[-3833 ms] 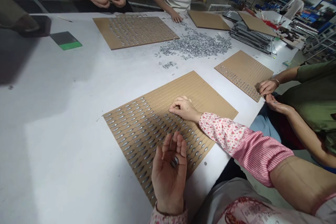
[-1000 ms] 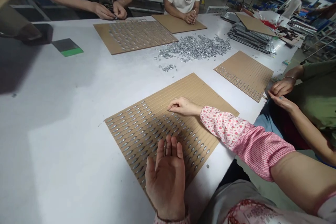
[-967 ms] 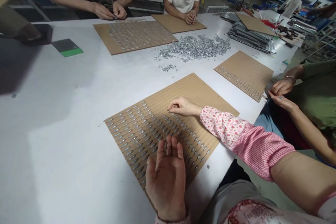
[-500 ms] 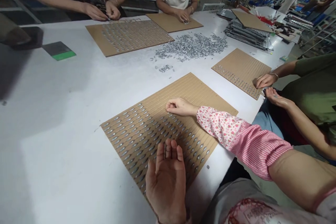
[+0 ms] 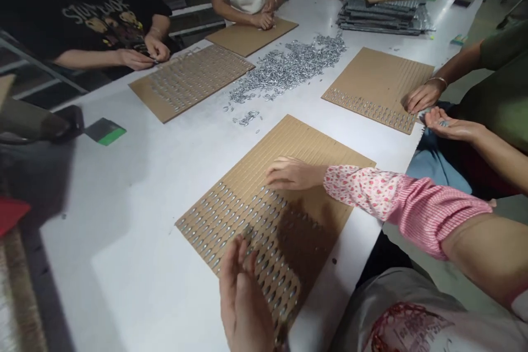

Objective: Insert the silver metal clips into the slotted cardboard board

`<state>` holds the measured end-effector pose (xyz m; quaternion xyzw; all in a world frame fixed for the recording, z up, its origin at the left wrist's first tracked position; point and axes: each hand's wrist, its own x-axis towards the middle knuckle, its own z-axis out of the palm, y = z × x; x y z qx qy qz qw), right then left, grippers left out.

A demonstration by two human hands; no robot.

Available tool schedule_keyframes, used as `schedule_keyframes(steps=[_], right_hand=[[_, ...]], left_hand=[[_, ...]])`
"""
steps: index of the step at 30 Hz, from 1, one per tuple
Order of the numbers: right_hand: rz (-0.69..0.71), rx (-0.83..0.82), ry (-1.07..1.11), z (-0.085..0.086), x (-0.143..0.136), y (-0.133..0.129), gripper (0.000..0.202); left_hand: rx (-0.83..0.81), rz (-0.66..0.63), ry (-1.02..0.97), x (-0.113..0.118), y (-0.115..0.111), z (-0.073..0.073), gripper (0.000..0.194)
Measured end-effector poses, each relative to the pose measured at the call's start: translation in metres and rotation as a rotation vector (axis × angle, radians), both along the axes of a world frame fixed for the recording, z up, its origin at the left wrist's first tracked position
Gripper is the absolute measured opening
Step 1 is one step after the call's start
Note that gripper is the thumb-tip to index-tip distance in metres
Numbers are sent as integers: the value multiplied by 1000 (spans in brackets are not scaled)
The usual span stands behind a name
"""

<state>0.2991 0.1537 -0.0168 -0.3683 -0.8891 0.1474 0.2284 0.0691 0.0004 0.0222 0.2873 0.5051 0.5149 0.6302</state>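
Observation:
A brown ridged board point(image 5: 313, 143) lies at an angle on the white table, with rows of small silvery leaf-shaped pieces point(image 5: 223, 214) across its left and near parts. My right hand point(image 5: 293, 172), below a pink patterned sleeve, rests palm down over the middle of the board, fingers loosely stretched to the left beside the upper end of the rows. Nothing shows in it; its underside is hidden. At the board's near left edge, my left hand point(image 5: 245, 300) is raised and turned sideways, fingers extended and apart, holding nothing visible.
Beyond the board lies a heap of loose silvery pieces point(image 5: 289, 66). Other people's hands work at boards at the back left point(image 5: 198, 80), back middle point(image 5: 247, 38) and right point(image 5: 371, 77). Dark stacked sheets point(image 5: 379, 14) stand behind. A green-and-black block point(image 5: 106, 131) lies left.
My left hand has turned from palm up to sideways and moved lower left in view. My right hand has opened from a pinch and lies flatter. The view has shifted.

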Motion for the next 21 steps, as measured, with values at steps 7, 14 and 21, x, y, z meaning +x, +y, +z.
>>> schedule_keyframes(steps=[7,14,21], right_hand=[[-22,135,-151,-15,46,-31,67],[-69,124,-124,-29,48,-35,77],[-84,152,-86,-32,48,-36,77]], left_hand=[[436,-423,1056,34,48,-6,85],[591,-569,1432,66,72,-38,105],[570,-634,1533,67,72,-46,111]])
